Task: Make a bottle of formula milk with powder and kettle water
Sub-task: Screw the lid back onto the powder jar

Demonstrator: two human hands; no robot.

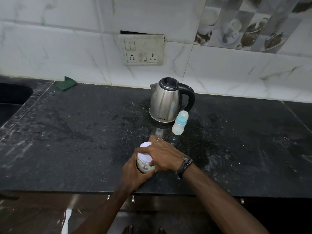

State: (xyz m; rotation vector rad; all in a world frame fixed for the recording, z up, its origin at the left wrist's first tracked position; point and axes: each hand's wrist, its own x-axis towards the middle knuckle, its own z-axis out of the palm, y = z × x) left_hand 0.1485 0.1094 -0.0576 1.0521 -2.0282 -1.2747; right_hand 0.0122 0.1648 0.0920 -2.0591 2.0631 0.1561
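Black stone counter (84, 132), dusted with pale specks, under both hands. Left hand (133, 174) curled round the lower body of a clear powder jar (145, 166), gripping it near the counter's front edge at 6 o'clock. Right hand (162, 152) draped over the jar's white lid (145, 152), fingers bent round its rim, ring on one finger, dark bands at the wrist. Steel kettle (164, 102) with black handle upright at 12 o'clock from the jar, well apart from it. Capped baby bottle (179, 123) with blue collar just beside the kettle's base, at 1 o'clock from the jar, holding whitish contents. Green cloth (65, 83) against the tiled wall at 10 o'clock. Switch-and-socket plate (141, 50) on the wall above the kettle.
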